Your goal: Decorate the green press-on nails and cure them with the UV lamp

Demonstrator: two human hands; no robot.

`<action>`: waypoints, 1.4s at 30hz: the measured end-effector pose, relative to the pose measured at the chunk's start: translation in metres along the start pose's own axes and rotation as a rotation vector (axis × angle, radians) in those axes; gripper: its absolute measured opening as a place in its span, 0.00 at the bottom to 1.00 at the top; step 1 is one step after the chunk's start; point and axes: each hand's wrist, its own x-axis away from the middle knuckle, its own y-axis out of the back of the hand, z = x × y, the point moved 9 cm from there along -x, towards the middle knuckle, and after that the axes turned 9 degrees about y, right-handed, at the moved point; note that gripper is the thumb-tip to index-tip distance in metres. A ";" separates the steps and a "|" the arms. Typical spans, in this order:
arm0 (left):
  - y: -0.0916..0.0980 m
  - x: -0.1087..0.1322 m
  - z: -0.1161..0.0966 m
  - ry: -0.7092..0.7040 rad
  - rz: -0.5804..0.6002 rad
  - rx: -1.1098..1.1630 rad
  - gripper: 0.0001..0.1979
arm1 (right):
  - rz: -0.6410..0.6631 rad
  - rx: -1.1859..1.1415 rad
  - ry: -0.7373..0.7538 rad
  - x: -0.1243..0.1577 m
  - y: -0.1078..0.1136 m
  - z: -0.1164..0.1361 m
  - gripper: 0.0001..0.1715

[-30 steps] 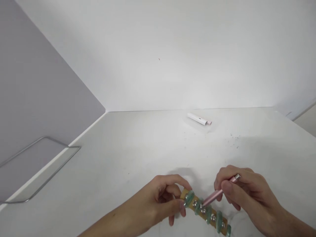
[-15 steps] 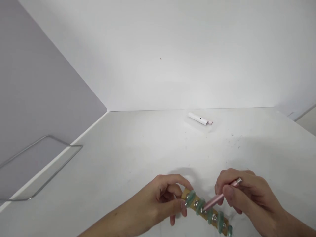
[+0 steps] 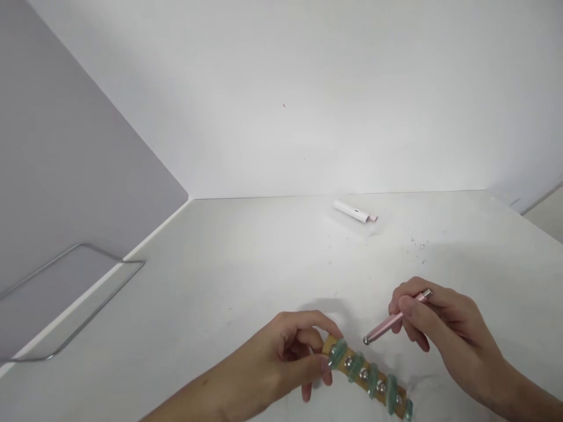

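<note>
My left hand (image 3: 292,351) pinches the upper left end of a short yellow-brown stick (image 3: 373,381). A green translucent coil winds around the stick, and shiny silver beads sit between its turns. In my right hand (image 3: 448,337) is a slim pink pen-like tool (image 3: 389,323), held between thumb and fingers. Its round metal ball tip points down to the left, just above and apart from the stick. The lower right end of the stick is free of both hands.
On the white table (image 3: 246,252), near the back wall, a white tube (image 3: 350,211) with a pink end lies on what looks like clear plastic. Small dark specks (image 3: 419,243) are scattered right of it. A bent metal wire frame (image 3: 108,310) juts in at the left edge.
My right hand has lifted up and away, taking the tool's tip off the beaded stick. My left hand and the stick have stayed nearly still.
</note>
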 end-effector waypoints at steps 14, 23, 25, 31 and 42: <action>0.002 -0.003 -0.002 -0.001 -0.001 -0.007 0.10 | 0.133 0.018 0.000 0.003 -0.008 0.003 0.17; 0.002 -0.001 -0.007 0.000 -0.003 0.012 0.08 | 0.224 0.018 -0.026 0.005 -0.014 0.005 0.15; 0.003 -0.001 -0.007 0.010 -0.002 0.006 0.08 | 0.248 0.011 -0.016 0.007 -0.017 0.007 0.15; 0.001 0.000 -0.008 -0.015 0.003 0.007 0.08 | 0.150 -0.050 -0.025 0.004 -0.009 -0.001 0.18; 0.000 0.005 -0.010 -0.086 0.003 0.015 0.11 | 0.130 -0.166 -0.126 0.005 -0.007 -0.005 0.20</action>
